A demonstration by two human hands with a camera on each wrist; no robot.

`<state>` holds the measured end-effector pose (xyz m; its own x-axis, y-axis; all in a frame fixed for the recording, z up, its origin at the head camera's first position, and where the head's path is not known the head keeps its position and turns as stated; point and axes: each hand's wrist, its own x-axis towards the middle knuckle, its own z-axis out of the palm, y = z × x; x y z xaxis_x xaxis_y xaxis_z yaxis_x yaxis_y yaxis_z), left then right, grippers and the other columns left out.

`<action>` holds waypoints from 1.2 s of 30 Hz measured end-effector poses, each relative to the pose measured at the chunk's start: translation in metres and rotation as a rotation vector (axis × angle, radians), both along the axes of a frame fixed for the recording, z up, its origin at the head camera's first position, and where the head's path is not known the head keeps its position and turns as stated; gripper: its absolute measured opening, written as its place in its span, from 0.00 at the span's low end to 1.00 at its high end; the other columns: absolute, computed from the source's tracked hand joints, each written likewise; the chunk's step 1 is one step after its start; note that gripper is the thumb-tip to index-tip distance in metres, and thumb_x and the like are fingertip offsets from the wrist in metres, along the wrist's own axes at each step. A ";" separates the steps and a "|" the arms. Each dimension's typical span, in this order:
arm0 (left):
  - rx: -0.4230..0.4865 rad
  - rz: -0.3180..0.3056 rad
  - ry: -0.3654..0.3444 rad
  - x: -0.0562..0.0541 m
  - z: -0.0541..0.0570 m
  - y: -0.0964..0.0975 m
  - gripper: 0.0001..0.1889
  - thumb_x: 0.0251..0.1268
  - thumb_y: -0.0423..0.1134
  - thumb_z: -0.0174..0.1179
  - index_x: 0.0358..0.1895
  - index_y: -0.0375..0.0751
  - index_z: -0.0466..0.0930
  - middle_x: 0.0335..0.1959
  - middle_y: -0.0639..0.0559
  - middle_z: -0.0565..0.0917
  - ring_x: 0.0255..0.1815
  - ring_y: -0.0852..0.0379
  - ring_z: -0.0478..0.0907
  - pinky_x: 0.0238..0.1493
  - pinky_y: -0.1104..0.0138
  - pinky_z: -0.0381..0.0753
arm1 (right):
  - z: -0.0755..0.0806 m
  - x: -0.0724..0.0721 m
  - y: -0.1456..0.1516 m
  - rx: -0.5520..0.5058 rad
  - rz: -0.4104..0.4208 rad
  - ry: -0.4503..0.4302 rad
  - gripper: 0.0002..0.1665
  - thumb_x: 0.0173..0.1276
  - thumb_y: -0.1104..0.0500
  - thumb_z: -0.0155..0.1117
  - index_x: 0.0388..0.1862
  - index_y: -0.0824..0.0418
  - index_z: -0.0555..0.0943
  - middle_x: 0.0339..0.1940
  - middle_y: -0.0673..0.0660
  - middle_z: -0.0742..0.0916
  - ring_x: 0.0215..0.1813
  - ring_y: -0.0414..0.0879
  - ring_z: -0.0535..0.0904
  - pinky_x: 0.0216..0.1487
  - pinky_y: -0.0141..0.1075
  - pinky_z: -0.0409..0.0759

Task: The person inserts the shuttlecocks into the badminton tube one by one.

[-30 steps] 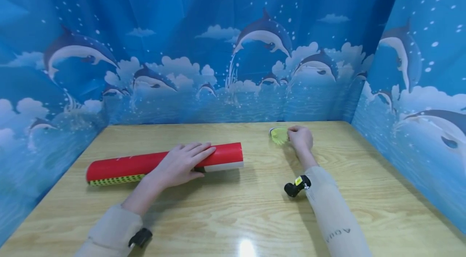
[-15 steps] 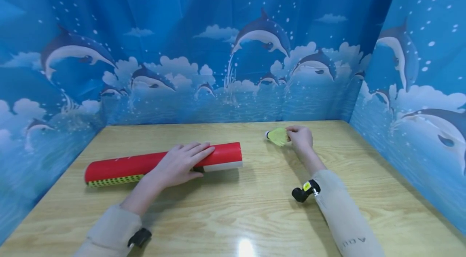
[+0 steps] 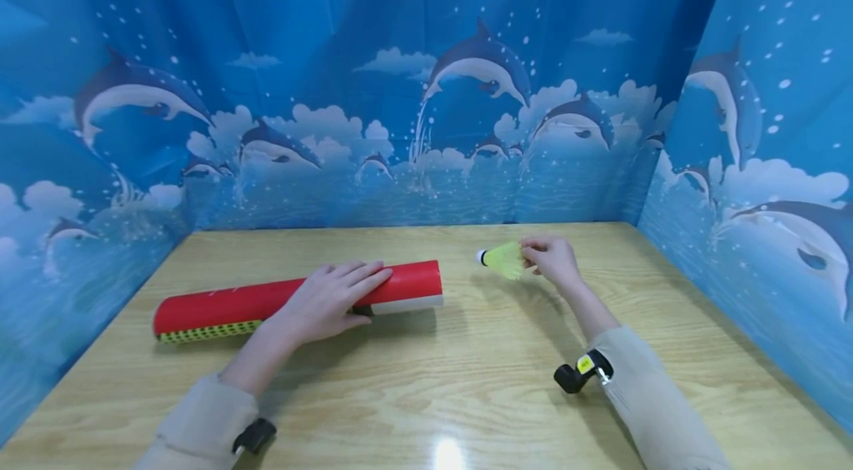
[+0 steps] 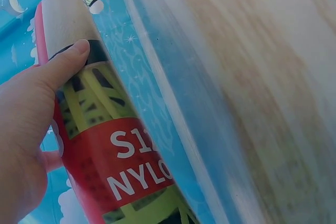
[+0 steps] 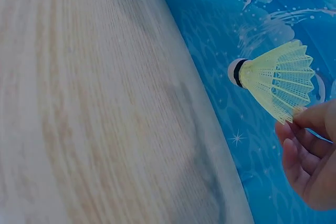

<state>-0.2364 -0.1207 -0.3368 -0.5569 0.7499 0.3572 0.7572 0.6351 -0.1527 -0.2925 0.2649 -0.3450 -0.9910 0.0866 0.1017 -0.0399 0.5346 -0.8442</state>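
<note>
A red shuttlecock tube (image 3: 226,303) lies slanted on the table, its right end a little farther off. My left hand (image 3: 323,303) grips it from above, fingers over the top and thumb along the near side. Through the tube's clear window, yellow-green shuttlecocks (image 4: 92,100) show in the left wrist view; the stretch beyond the thumb looks pale, without any. My right hand (image 3: 553,260) pinches a yellow shuttlecock (image 5: 278,77) by the skirt's rim between thumb and finger. Its white cork with a black band points left toward the tube's right end, apart from it.
The wooden table (image 3: 426,381) reaches back to a blue dolphin-print curtain (image 3: 373,85), which also closes off the left and right sides. A small black camera (image 3: 583,371) is strapped at the right sleeve, another (image 3: 255,435) at the left.
My right hand has lifted the shuttlecock off the table's back area and drawn it slightly left and nearer, turning its cork more into view. The left hand and tube stay nearly still.
</note>
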 end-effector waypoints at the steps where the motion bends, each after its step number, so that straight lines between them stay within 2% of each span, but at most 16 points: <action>1: -0.001 -0.001 0.002 0.000 0.000 0.000 0.47 0.39 0.48 0.75 0.68 0.47 0.64 0.63 0.47 0.71 0.60 0.47 0.69 0.50 0.47 0.74 | 0.001 0.002 0.000 0.004 0.012 0.000 0.18 0.69 0.62 0.54 0.54 0.71 0.76 0.42 0.66 0.83 0.32 0.41 0.81 0.36 0.45 0.80; 7: -0.001 -0.008 0.013 -0.001 0.000 0.000 0.47 0.39 0.49 0.75 0.68 0.46 0.64 0.63 0.47 0.71 0.60 0.47 0.70 0.50 0.47 0.74 | 0.005 0.010 -0.004 0.001 0.088 -0.007 0.19 0.68 0.63 0.55 0.54 0.73 0.76 0.42 0.66 0.84 0.34 0.42 0.81 0.34 0.39 0.81; 12: -0.003 -0.006 0.014 0.000 0.000 0.000 0.46 0.39 0.49 0.75 0.67 0.46 0.64 0.63 0.47 0.71 0.59 0.47 0.70 0.50 0.48 0.74 | 0.010 0.020 -0.011 -0.026 0.156 -0.007 0.18 0.67 0.65 0.56 0.53 0.74 0.76 0.36 0.61 0.84 0.32 0.40 0.79 0.31 0.34 0.79; 19: -0.004 -0.010 0.021 0.000 0.000 0.001 0.46 0.39 0.49 0.75 0.67 0.46 0.64 0.63 0.47 0.71 0.59 0.47 0.70 0.49 0.49 0.75 | 0.013 0.027 -0.027 -0.066 0.215 -0.025 0.18 0.67 0.65 0.57 0.52 0.74 0.76 0.34 0.58 0.85 0.34 0.46 0.80 0.34 0.38 0.80; 26: -0.005 -0.008 0.021 0.001 0.001 0.002 0.46 0.39 0.49 0.75 0.67 0.46 0.65 0.63 0.47 0.71 0.59 0.47 0.70 0.50 0.49 0.75 | 0.010 0.029 -0.045 -0.094 0.271 -0.025 0.15 0.66 0.66 0.58 0.48 0.74 0.78 0.32 0.57 0.86 0.30 0.41 0.79 0.32 0.37 0.80; 36: 0.007 -0.018 0.026 0.002 0.001 0.002 0.46 0.39 0.49 0.75 0.67 0.46 0.65 0.63 0.47 0.71 0.58 0.47 0.70 0.49 0.49 0.75 | 0.001 0.030 -0.066 -0.127 0.311 -0.011 0.13 0.65 0.65 0.59 0.46 0.72 0.79 0.32 0.58 0.86 0.29 0.42 0.80 0.29 0.34 0.78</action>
